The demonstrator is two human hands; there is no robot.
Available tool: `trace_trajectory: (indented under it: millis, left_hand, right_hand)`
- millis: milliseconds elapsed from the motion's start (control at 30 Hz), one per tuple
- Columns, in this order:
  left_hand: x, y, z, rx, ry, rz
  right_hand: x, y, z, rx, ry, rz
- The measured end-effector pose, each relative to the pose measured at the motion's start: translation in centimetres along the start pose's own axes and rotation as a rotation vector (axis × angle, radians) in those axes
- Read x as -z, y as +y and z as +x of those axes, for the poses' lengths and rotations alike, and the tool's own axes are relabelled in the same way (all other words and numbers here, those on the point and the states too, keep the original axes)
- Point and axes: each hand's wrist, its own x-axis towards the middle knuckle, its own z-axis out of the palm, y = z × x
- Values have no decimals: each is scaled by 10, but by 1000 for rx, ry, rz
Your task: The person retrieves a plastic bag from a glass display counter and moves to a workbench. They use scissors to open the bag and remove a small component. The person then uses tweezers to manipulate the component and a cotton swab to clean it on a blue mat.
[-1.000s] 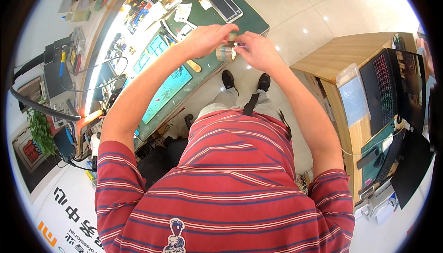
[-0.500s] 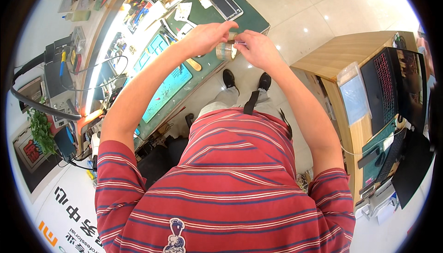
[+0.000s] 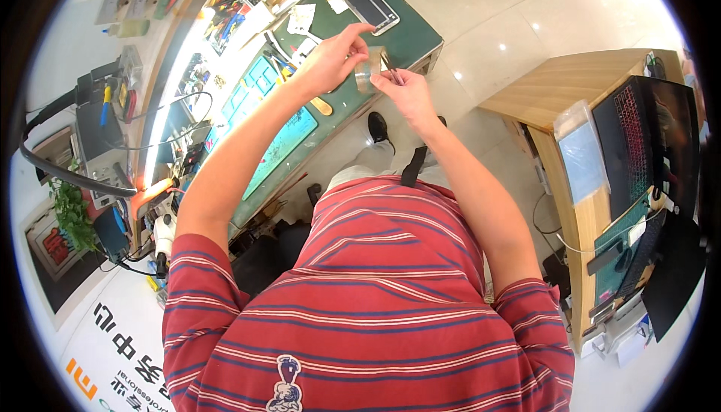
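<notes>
Left hand grips tape roll; right hand pinches slim tool. From roll: phone frame, twelve o'clock; blue mat, eight, part-hidden by forearm.

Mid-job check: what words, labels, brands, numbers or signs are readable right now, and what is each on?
I won't copy wording or brands, only say where they are:
White panel, lower left: large black characters, smaller lettering, an orange mark; legible in part, set at a slant.
Framed picture: bold red shapes, perhaps lettering; can't make them out.
Laptop keyboard: legends too small.
Tape roll: none readable.
</notes>
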Motion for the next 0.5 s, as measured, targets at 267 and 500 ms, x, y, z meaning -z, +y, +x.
trace_trajectory:
  millis: [267,500]
  left_hand:
    - [-9,-6,-17,212,377,-600]
    - [-11,-8,-85,522,707,-1030]
  right_hand:
    - [-5,-20,0,4,52,-54]
    - [-3,-26,-11,556,121,-930]
